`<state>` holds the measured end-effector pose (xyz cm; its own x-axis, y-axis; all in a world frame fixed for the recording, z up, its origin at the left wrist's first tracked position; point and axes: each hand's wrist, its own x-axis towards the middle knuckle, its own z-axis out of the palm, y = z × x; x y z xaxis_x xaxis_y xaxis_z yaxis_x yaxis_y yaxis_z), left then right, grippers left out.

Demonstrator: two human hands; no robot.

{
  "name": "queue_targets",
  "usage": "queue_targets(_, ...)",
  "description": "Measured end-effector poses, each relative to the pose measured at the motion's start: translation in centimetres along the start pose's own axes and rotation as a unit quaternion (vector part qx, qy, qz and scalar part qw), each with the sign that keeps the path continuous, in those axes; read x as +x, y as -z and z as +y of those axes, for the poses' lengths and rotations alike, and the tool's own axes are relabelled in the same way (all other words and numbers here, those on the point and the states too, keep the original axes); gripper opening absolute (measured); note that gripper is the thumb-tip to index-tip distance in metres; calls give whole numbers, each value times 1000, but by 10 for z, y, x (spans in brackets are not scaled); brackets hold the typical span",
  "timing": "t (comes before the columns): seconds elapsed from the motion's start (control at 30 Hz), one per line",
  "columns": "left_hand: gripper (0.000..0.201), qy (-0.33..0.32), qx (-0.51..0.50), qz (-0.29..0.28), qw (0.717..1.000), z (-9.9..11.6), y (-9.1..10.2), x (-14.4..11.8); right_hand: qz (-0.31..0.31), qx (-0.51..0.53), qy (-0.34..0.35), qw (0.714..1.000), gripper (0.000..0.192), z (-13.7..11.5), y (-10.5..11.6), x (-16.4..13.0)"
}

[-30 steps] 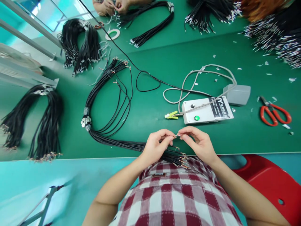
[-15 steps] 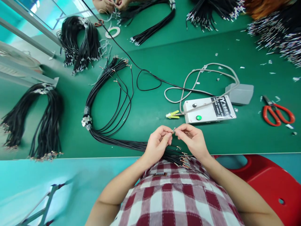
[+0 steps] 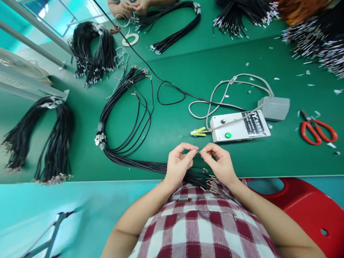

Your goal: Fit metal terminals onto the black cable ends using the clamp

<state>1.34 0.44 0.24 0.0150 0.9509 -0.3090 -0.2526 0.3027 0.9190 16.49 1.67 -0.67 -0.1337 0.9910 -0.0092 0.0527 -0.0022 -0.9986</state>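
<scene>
My left hand (image 3: 180, 162) and my right hand (image 3: 218, 161) meet fingertip to fingertip near the table's front edge. Both are closed in a pinch on a thin cable end (image 3: 199, 152), of which only a small bit shows between the fingers. Below my left hand a bundle of black cables (image 3: 145, 165) runs out to the right, its stripped coppery ends (image 3: 213, 183) lying against the checked shirt. To the left the bundle curves round through a silvery band (image 3: 100, 139). A few cables arc apart from it.
Beyond my hands lies a white box (image 3: 239, 125) with a green button, a yellow clip (image 3: 199, 132) and a grey cord. Red-handled pliers (image 3: 317, 130) are at right. More cable bundles (image 3: 92, 50) lie around. Another person's hands (image 3: 134, 8) work at the far side.
My hands stay together in nearly the same place. The fingertips have drawn slightly closer over the cable end, so less of it shows. The whole view has shifted a little.
</scene>
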Motion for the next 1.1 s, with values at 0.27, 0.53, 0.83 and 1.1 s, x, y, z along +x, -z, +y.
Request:
queue_targets(0.27, 35, 23, -23, 29, 999, 5, 0, 5, 4, -141, 100, 985, 7, -4, 15, -3)
queue_targets(0.53, 39, 1, 44, 4, 999, 5, -1, 6, -23, -391, 279, 877, 14, -7, 13, 4)
queue_targets(0.83, 29, -71, 121, 66, 988, 10, 19, 40, -11, -533, 305, 789, 11, -19, 35, 38)
queue_targets(1.1, 35, -28, 55, 49, 997, 7, 25, 59, -93, -638, 288, 708, 12, -12, 21, 72)
